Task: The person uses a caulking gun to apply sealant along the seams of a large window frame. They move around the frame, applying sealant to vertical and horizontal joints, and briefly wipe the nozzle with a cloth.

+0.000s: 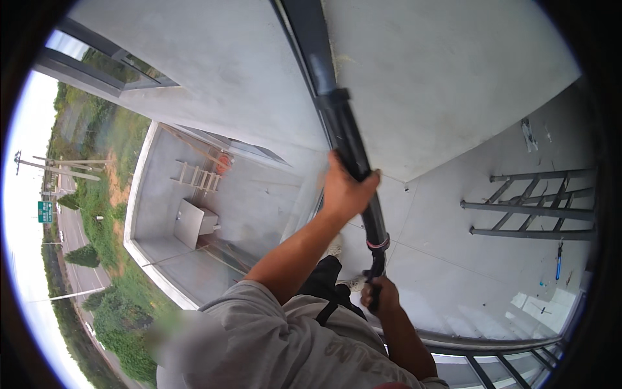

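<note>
A long black tube-shaped tool (pixel 346 133) slants up across the middle of the view. It has a thick collar partway up and a curved grip at its lower end. My left hand (pixel 350 191) is closed around the tube's middle. Lower down, my right hand (pixel 381 295) is wrapped about the grip, its fingers partly hidden. A red band (pixel 378 245) circles the tube between my two hands. The tool's upper part runs alongside a dark frame strip (pixel 300 23) at the edge of a grey wall (pixel 440 78); its far tip cannot be made out.
On the floor (pixel 427 272) at the right lie a dark metal ladder (pixel 538 211) and a blue-handled tool (pixel 559 260). At the left, a low parapet (pixel 133 194) bounds a lower terrace with a wooden ladder (pixel 197 177) and a pale box (pixel 194 220). Road and greenery lie beyond.
</note>
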`<state>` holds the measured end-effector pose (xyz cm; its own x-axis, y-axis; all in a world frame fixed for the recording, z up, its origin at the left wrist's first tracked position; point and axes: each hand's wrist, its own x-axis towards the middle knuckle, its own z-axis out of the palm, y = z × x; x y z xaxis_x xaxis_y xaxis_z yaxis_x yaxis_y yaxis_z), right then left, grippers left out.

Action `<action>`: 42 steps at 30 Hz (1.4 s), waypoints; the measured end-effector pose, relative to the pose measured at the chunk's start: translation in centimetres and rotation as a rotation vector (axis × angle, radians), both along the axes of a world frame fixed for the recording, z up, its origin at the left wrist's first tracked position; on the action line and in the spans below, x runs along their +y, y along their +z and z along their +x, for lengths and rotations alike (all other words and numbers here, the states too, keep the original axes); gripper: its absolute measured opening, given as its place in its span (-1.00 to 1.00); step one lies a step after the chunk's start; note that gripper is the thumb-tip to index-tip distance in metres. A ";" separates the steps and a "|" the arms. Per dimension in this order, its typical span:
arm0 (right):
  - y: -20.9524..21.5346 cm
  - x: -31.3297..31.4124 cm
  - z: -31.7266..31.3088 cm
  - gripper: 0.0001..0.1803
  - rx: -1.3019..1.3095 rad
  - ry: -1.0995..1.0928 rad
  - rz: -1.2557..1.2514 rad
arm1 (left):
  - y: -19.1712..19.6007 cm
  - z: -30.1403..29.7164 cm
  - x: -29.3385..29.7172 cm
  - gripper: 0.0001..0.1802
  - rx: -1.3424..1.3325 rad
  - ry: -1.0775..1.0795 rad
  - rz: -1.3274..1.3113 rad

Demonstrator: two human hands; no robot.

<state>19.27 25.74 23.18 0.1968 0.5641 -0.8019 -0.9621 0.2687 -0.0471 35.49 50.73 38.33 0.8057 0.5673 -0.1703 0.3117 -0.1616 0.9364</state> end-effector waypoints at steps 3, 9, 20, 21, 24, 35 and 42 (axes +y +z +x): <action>-2.0 -2.8 2.6 -0.56 -0.275 0.026 -0.139 | -0.8 -0.9 -2.9 -0.29 -0.206 -0.129 0.000; -1.7 -10.6 2.2 -0.47 -0.477 -0.009 -0.404 | 0.4 -1.3 -6.1 -0.42 -0.188 -0.393 -0.424; -0.7 -19.3 5.9 -0.56 -0.390 0.187 -0.436 | -1.8 -3.3 -8.0 -0.53 -0.013 -0.382 -0.468; -1.4 -20.1 7.1 -0.56 -0.425 0.233 -0.389 | -1.7 -3.6 -8.2 -0.52 -0.003 -0.353 -0.426; -2.8 -21.6 11.0 -0.59 -0.446 0.367 -0.360 | -2.6 -4.2 -9.7 -0.51 0.009 -0.222 -0.341; -0.2 -24.0 18.2 -0.82 -0.784 0.928 -0.469 | -12.2 -17.2 -17.1 -0.53 -0.261 0.448 -0.849; -0.8 -20.3 13.2 -0.38 -1.388 0.925 -0.439 | -19.3 -26.9 -19.0 -0.52 -0.674 1.125 -1.411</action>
